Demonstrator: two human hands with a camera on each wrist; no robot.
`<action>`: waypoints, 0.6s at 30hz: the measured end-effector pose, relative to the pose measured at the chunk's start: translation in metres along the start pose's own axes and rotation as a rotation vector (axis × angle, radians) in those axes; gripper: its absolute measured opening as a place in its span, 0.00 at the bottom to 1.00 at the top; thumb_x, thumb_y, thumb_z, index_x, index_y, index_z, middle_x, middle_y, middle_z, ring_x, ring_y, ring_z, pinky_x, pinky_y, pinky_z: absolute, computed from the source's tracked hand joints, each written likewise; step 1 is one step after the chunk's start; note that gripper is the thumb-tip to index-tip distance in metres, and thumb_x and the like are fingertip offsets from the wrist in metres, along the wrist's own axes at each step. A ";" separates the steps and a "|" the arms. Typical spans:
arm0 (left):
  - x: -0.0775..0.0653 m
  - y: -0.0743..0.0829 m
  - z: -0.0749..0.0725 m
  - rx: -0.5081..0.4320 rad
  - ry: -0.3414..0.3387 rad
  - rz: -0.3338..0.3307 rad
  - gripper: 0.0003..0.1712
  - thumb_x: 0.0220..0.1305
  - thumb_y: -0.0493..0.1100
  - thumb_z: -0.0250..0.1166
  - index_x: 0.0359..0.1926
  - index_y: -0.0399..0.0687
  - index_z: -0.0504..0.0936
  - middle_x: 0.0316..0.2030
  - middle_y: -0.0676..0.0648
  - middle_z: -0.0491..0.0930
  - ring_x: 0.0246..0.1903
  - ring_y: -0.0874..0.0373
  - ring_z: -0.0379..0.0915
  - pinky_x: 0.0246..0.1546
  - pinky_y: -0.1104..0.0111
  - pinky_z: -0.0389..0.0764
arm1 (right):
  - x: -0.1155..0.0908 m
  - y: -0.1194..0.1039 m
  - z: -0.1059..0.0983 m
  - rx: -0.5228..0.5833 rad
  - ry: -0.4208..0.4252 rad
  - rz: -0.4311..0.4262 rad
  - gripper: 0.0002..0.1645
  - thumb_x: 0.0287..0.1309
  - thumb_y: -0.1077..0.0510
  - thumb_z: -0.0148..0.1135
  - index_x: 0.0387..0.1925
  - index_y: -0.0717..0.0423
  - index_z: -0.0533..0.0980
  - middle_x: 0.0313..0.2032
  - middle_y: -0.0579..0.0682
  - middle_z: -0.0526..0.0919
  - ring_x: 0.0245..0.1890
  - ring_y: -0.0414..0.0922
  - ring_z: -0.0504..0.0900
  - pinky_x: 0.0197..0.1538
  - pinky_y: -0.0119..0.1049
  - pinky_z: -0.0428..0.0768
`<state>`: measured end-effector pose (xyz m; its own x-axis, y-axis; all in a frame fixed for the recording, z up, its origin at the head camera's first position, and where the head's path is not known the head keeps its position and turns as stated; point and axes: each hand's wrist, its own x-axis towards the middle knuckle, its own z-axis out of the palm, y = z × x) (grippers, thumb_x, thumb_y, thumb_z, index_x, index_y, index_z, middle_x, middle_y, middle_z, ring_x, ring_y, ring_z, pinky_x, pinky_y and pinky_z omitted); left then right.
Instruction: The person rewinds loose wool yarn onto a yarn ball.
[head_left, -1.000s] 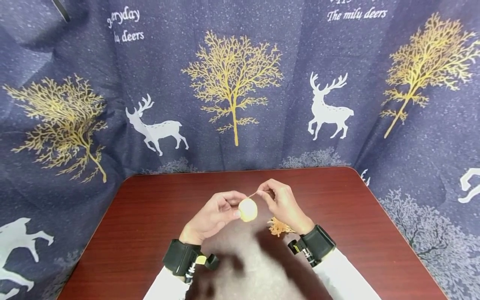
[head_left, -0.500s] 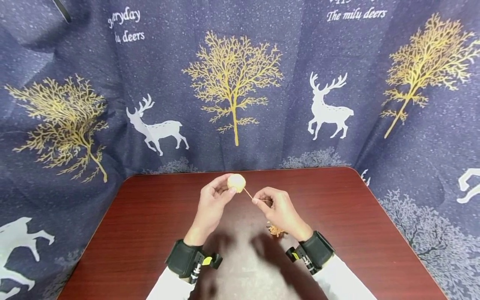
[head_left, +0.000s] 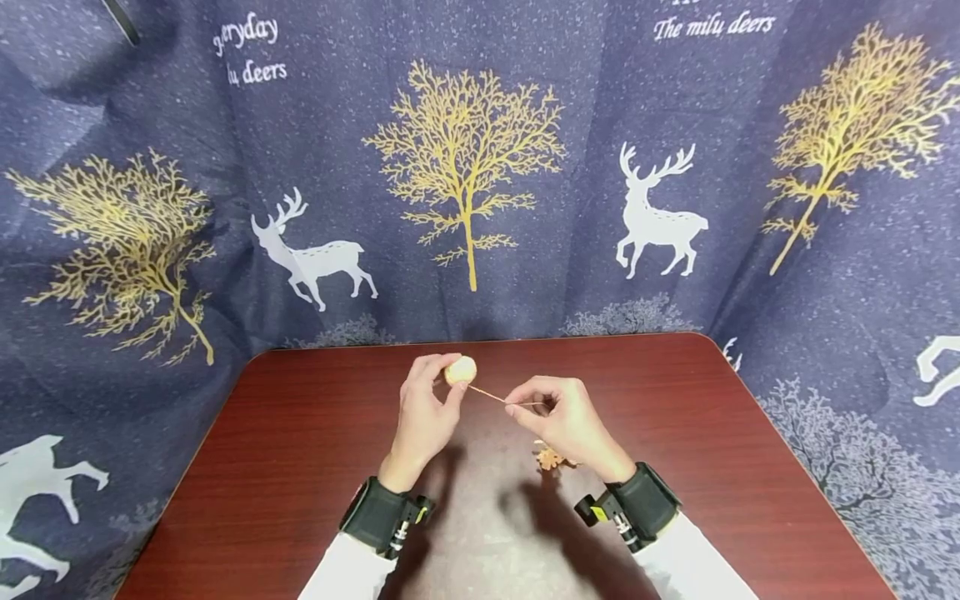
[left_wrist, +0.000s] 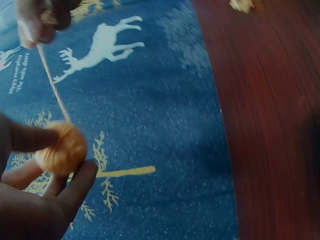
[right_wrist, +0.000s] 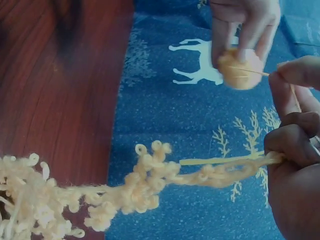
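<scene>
A small, pale orange ball of yarn (head_left: 461,371) is held between the thumb and fingers of my left hand (head_left: 425,414), above the far half of the table. The left wrist view shows strands wound round the ball (left_wrist: 67,150). From it a single strand (head_left: 487,394) runs taut to my right hand (head_left: 562,417), whose thumb and index finger pinch it. Other fingers of that hand curl round more yarn. A loose, curly tangle of the same yarn (right_wrist: 140,187) trails from the right hand, large in the right wrist view; in the head view the hand partly hides it.
The table (head_left: 315,442) has a reddish-brown wood top with rounded far corners. Behind and beside it hangs a blue curtain (head_left: 525,267) printed with deer and trees. Each wrist bears a black strap (head_left: 375,517) with a small camera.
My left hand has swung the ball up and to the left, away from my right hand. The strand between the hands now shows longer; my right hand has shifted only slightly.
</scene>
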<state>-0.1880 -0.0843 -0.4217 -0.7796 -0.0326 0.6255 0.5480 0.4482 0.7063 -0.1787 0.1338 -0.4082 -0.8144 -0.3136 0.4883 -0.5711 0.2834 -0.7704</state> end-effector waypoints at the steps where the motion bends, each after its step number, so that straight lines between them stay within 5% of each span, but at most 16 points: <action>1: -0.001 -0.002 0.000 0.041 -0.017 0.026 0.23 0.51 0.24 0.73 0.50 0.34 0.84 0.44 0.39 0.79 0.44 0.48 0.79 0.46 0.59 0.85 | 0.001 0.001 -0.001 0.025 0.005 0.001 0.08 0.53 0.66 0.75 0.35 0.51 0.87 0.23 0.41 0.81 0.17 0.36 0.66 0.20 0.28 0.65; 5: -0.006 -0.006 -0.003 0.176 -0.139 0.072 0.20 0.46 0.28 0.76 0.44 0.39 0.85 0.37 0.44 0.81 0.35 0.54 0.79 0.36 0.64 0.83 | 0.004 0.005 -0.008 0.136 0.036 -0.009 0.07 0.53 0.70 0.73 0.35 0.61 0.86 0.22 0.49 0.82 0.16 0.36 0.66 0.18 0.28 0.63; 10: -0.008 -0.002 -0.010 0.181 -0.434 0.062 0.15 0.46 0.33 0.76 0.38 0.47 0.86 0.31 0.52 0.80 0.30 0.61 0.76 0.31 0.69 0.80 | 0.009 0.011 -0.017 0.303 0.110 0.056 0.06 0.54 0.71 0.72 0.36 0.67 0.84 0.25 0.49 0.86 0.19 0.36 0.75 0.21 0.26 0.72; 12: -0.009 0.000 -0.012 0.078 -0.563 0.055 0.14 0.47 0.32 0.75 0.38 0.47 0.86 0.31 0.52 0.81 0.31 0.61 0.77 0.33 0.69 0.82 | 0.011 0.015 -0.019 0.411 0.148 0.112 0.05 0.55 0.71 0.70 0.35 0.65 0.85 0.26 0.47 0.85 0.18 0.36 0.73 0.21 0.26 0.71; 15: -0.009 0.002 -0.015 -0.195 -0.736 0.019 0.16 0.50 0.29 0.74 0.41 0.44 0.86 0.35 0.49 0.85 0.35 0.59 0.81 0.40 0.65 0.86 | 0.015 0.024 -0.020 0.562 0.219 0.190 0.08 0.58 0.71 0.69 0.34 0.56 0.86 0.26 0.44 0.84 0.16 0.35 0.68 0.19 0.24 0.66; 18: -0.009 0.006 -0.015 -0.506 -0.815 0.009 0.17 0.54 0.28 0.73 0.46 0.36 0.84 0.40 0.41 0.86 0.40 0.56 0.83 0.44 0.59 0.86 | 0.018 0.034 -0.018 0.637 0.270 0.250 0.11 0.59 0.71 0.68 0.34 0.52 0.86 0.26 0.44 0.84 0.15 0.34 0.68 0.18 0.24 0.62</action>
<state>-0.1732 -0.0950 -0.4177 -0.6416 0.6858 0.3437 0.4724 0.0002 0.8814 -0.2148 0.1541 -0.4187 -0.9564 -0.0515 0.2874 -0.2611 -0.2899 -0.9208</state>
